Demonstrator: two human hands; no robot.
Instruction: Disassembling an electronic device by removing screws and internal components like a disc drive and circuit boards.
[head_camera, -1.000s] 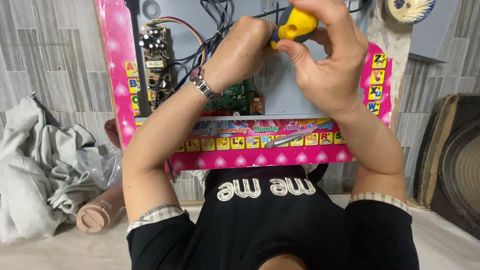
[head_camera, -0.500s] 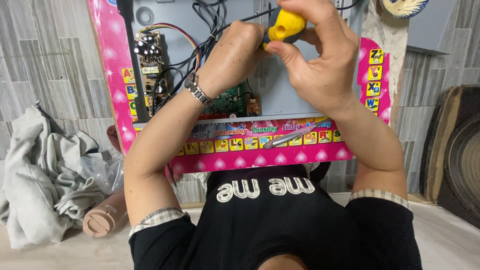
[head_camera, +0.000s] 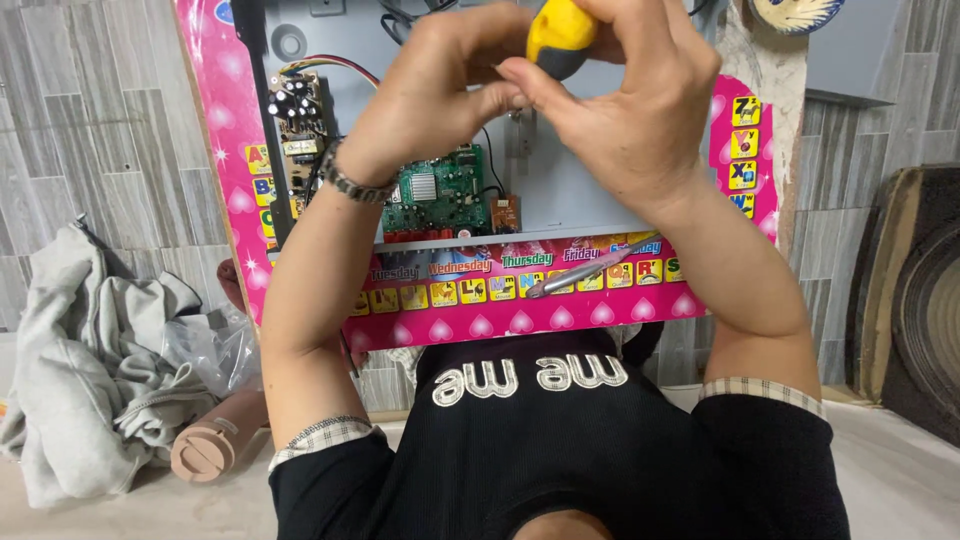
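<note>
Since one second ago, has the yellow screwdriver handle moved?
Cannot tell: the yellow screwdriver handle keeps its place above the green circuit board, between both hands; the camera itself shifted.

Grey wood-grain tiles in narrow staggered planks (head_camera: 90, 130) cover the surface behind, lit evenly and softly. A crumpled pale grey cloth heap (head_camera: 85, 370) lies at the left, with a clear plastic bag (head_camera: 210, 350) and a beige ribbed plastic cylinder (head_camera: 215, 445) just beside it. At the right edge a dark round wooden-rimmed object (head_camera: 925, 300) leans, partly cut off. A pale smooth floor strip (head_camera: 890, 470) runs below.
</note>
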